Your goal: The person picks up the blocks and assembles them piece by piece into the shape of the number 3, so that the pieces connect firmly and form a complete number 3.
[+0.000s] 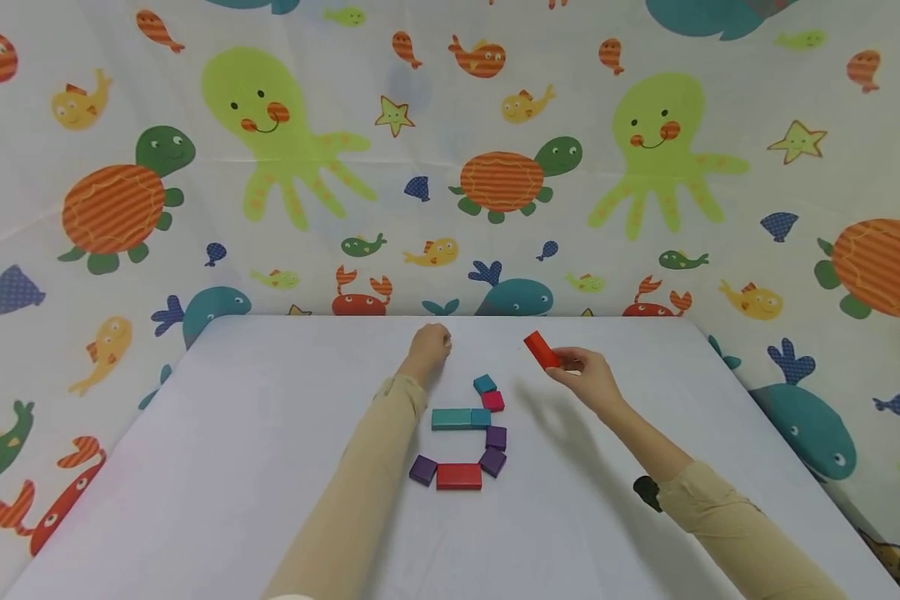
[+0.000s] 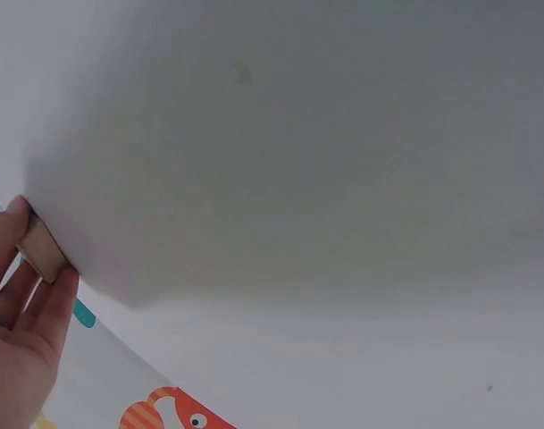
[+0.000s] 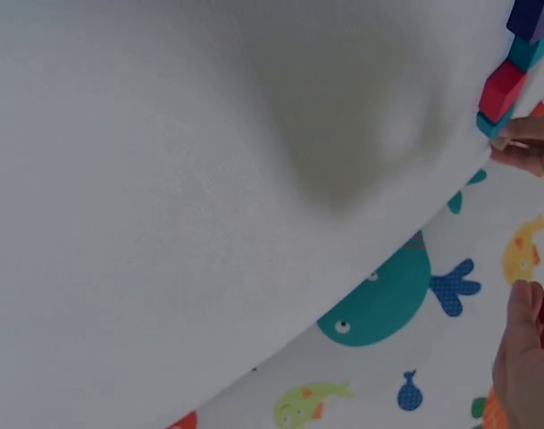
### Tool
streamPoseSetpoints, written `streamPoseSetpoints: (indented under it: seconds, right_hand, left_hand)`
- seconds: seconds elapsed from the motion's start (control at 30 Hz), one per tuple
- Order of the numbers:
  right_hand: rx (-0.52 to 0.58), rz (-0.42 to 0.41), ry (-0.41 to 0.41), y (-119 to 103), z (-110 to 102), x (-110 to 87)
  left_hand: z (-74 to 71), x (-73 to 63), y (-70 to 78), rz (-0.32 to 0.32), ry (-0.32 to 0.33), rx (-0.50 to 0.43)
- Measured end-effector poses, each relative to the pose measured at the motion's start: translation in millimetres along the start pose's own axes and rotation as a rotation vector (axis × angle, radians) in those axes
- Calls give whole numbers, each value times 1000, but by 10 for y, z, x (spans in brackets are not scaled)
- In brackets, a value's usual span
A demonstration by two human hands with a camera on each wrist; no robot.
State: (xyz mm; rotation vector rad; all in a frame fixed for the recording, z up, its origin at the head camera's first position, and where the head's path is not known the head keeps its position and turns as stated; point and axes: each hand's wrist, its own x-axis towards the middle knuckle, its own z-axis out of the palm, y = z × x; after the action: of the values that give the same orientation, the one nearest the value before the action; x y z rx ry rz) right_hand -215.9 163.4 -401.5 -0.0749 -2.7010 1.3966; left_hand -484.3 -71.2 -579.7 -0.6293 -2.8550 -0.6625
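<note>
In the head view my right hand [image 1: 591, 377] pinches a long red block [image 1: 542, 350] above the table, tilted, right of the laid blocks. At the table's far side my left hand [image 1: 429, 343] holds a small block [image 2: 42, 248], whose pale wooden face shows in the left wrist view. Nearest the hands lies a small teal block [image 1: 484, 383], touching a pinkish-red block [image 1: 492, 402]. Below run a long teal block [image 1: 451, 419] and a short blue one [image 1: 481, 418], then purple blocks [image 1: 497, 437] and a long red block [image 1: 459, 477] at the front.
The blocks lie in a curved line on the white table [image 1: 255, 467]. A patterned cloth [image 1: 420, 208] with sea animals hangs behind the far edge. A dark object [image 1: 647, 493] shows at the right wrist.
</note>
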Motion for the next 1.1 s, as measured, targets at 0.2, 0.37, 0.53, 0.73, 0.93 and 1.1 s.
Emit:
streamPoseSetpoints:
  seconds: [0.2,0.37,0.53,0.73,0.93,1.1]
  right_hand:
    - [112,93,-62,-9,-34,-132]
    - [254,183,-117,36,-42,-199]
    - [327,166,-133,107,-66,-234]
    - [467,244,-132,74,-31,-258]
    - [593,245,-167,0,32,-292]
    - [648,205,-215,-59,53,-301]
  left_hand:
    - [-952,-597,643,-39,-80,-78]
    - [-1218,-853,798,-65,-83,-100]
    - [-1310,-980,942,17,-86,-84]
    - [-1375,-990,1119,9,-194,-232]
    - [-1480,-1095,1224,-6,-224,-371]
    - [-1642,-1255,1326,-5,-161,-491]
